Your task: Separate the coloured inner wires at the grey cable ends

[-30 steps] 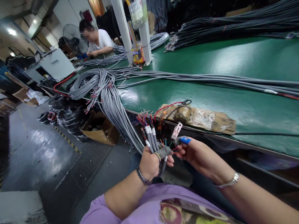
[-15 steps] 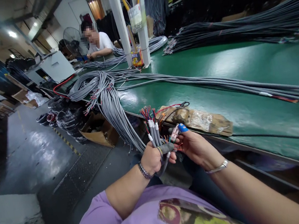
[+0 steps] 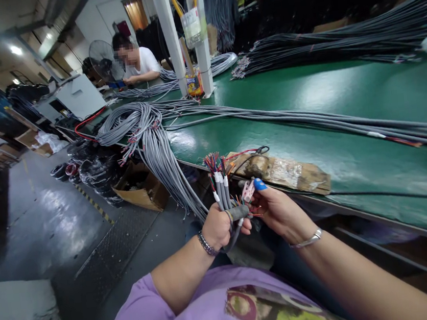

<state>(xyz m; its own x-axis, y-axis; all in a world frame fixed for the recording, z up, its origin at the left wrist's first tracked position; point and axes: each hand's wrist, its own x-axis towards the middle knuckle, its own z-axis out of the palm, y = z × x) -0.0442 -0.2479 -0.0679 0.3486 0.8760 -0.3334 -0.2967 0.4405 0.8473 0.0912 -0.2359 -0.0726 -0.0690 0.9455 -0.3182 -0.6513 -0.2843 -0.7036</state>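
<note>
My left hand [image 3: 219, 226] is closed around a bunch of grey cables [image 3: 223, 192] in front of my body. Their upper ends have white bands and fanned-out coloured wires [image 3: 213, 161]. A grey cover wraps the left thumb and lies across one cable, whose thin coloured wires point to the right. Close by, my right hand [image 3: 277, 212] pinches a small pale pink block [image 3: 248, 191] just beside those wires. Blue tape [image 3: 260, 184] covers one of its fingertips. Whether the right fingers also grip the wires is hard to make out.
The green table [image 3: 211, 139] carries long grey cables [image 3: 289, 115], a taped cardboard piece [image 3: 292, 174] and dark cable bundles [image 3: 338, 38]. A heap of grey cables [image 3: 158, 146] hangs over its edge above a cardboard box [image 3: 139, 186]. Beyond a white post [image 3: 169, 36], another person [image 3: 144, 62] sits.
The pale pink block has tilted slightly in my right hand, which has moved a little left. My left hand keeps its hold on the cables. The view has shifted slightly.
</note>
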